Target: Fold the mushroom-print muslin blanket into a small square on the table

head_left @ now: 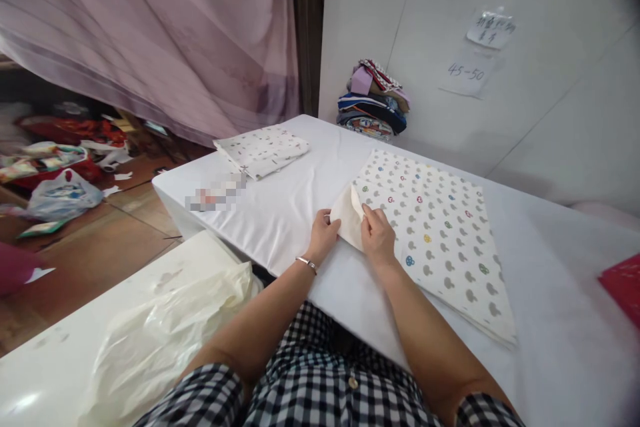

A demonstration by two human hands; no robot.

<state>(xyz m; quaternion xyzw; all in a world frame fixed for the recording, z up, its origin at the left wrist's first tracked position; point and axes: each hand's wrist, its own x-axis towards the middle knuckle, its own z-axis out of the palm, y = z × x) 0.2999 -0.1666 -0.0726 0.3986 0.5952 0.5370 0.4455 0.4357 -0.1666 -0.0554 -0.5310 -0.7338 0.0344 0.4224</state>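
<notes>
Pinching patterned cloth (435,227) corner, both hands

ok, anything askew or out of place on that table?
One thing: the near corner of the patterned cloth is peeled up, showing its plain underside, pinched between the left hand and right hand. The rest lies flat. The folded cloth and the fabric stack by the wall look tidy.
</notes>
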